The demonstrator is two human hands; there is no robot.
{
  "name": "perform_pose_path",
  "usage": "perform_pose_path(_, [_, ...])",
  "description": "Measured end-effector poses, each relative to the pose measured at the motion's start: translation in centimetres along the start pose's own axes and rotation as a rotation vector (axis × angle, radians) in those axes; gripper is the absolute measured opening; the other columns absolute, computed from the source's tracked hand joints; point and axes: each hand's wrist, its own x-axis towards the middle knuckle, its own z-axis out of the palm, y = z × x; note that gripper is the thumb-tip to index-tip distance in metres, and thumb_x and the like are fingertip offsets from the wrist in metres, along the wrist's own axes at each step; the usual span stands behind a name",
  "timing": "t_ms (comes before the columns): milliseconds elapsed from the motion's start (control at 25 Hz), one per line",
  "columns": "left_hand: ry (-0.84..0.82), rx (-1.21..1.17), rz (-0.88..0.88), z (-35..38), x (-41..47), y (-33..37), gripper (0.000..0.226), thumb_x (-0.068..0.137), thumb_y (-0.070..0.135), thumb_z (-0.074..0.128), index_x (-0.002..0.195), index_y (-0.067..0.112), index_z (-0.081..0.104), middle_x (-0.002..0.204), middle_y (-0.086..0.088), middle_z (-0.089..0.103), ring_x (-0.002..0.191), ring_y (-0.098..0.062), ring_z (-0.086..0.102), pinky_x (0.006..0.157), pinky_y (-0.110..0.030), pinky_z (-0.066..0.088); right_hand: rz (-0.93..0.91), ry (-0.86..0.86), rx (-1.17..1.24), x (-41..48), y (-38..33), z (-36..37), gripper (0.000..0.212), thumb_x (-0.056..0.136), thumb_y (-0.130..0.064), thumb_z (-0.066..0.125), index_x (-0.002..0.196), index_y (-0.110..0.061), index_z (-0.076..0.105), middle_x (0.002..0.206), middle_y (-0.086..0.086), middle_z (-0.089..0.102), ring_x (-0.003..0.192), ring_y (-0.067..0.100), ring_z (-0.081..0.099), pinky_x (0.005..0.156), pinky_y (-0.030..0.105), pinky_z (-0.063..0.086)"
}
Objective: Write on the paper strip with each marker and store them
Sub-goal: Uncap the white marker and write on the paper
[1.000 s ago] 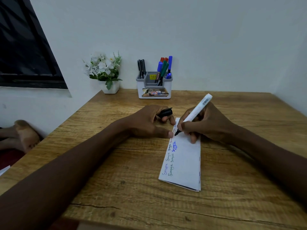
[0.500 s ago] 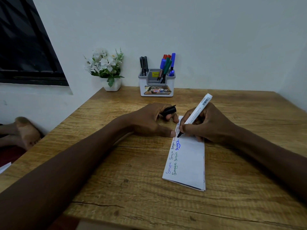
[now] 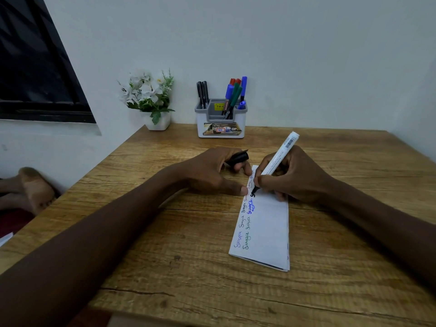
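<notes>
A folded white paper strip (image 3: 266, 232) lies on the wooden table (image 3: 188, 267), with several handwritten words in different colours along its left edge. My right hand (image 3: 290, 175) grips a white-barrelled black marker (image 3: 279, 154), its tip touching the paper at a fresh black mark. My left hand (image 3: 212, 171) rests beside the strip, its thumb pressing the paper's edge, and holds the marker's black cap (image 3: 238, 158) between the fingers. At the back stands a grey and white pen holder (image 3: 220, 121) with black, blue, green and red markers (image 3: 232, 95) upright in it.
A small white pot of white flowers (image 3: 151, 100) sits at the table's back left corner against the wall. A dark window (image 3: 35, 67) is at the left. A person's bare foot (image 3: 35, 190) shows below the table's left edge.
The view has tilted slightly, so things sit lower in frame. The marker tip has made a new black mark on the paper beside the blue word. Both hands keep their grips.
</notes>
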Motion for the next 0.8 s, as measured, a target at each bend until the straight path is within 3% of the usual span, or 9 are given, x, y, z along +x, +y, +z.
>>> perform_pose_path(120, [-0.003, -0.003, -0.003, 0.00, 0.13, -0.18, 0.039, 0.080, 0.027, 0.086, 0.090, 0.010, 0.053, 0.105, 0.019, 0.069, 0.099, -0.004, 0.062, 0.084, -0.020, 0.047, 0.025, -0.003, -0.016, 0.15, 0.04, -0.12, 0.011, 0.080, -0.010, 0.075, 0.081, 0.000, 0.071, 0.074, 0.006, 0.078, 0.054, 0.035, 0.070, 0.058, 0.051, 0.059])
perform_pose_path(240, [-0.001, 0.014, -0.016, -0.04, 0.16, -0.15, 0.035, 0.081, 0.030, 0.086, 0.096, 0.012, 0.059, 0.093, 0.028, 0.064, 0.094, 0.003, 0.060, 0.077, -0.010, 0.042, 0.032, -0.001, -0.015, 0.21, -0.03, -0.07, 0.012, 0.079, -0.011, 0.075, 0.081, 0.000, 0.070, 0.072, 0.006, 0.077, 0.042, 0.020, 0.064, 0.047, 0.035, 0.057])
perform_pose_path(360, [0.003, 0.019, -0.007, -0.05, 0.17, -0.16, 0.035, 0.081, 0.031, 0.086, 0.091, 0.014, 0.056, 0.097, 0.026, 0.065, 0.095, 0.003, 0.060, 0.076, -0.007, 0.041, 0.057, 0.014, -0.026, 0.27, 0.02, -0.02, 0.009, 0.081, -0.008, 0.076, 0.078, -0.002, 0.070, 0.067, 0.006, 0.076, 0.040, 0.017, 0.063, 0.045, 0.032, 0.056])
perform_pose_path(680, [-0.001, 0.007, 0.004, -0.03, 0.10, 0.06, 0.038, 0.080, 0.028, 0.086, 0.086, 0.021, 0.049, 0.110, 0.013, 0.070, 0.105, -0.013, 0.063, 0.087, -0.026, 0.047, 0.076, 0.044, -0.029, 0.31, -0.40, 0.01, 0.007, 0.080, -0.006, 0.075, 0.078, -0.001, 0.071, 0.059, 0.007, 0.073, 0.037, 0.016, 0.061, 0.043, 0.029, 0.055])
perform_pose_path(800, [-0.002, -0.002, 0.001, 0.01, 0.03, 0.21, 0.038, 0.080, 0.026, 0.086, 0.085, 0.021, 0.049, 0.110, 0.013, 0.070, 0.102, -0.011, 0.063, 0.082, -0.020, 0.046, 0.088, 0.060, -0.022, 0.37, -0.42, 0.01, 0.007, 0.081, -0.006, 0.074, 0.076, -0.002, 0.071, 0.055, 0.006, 0.070, 0.036, 0.016, 0.060, 0.042, 0.027, 0.053])
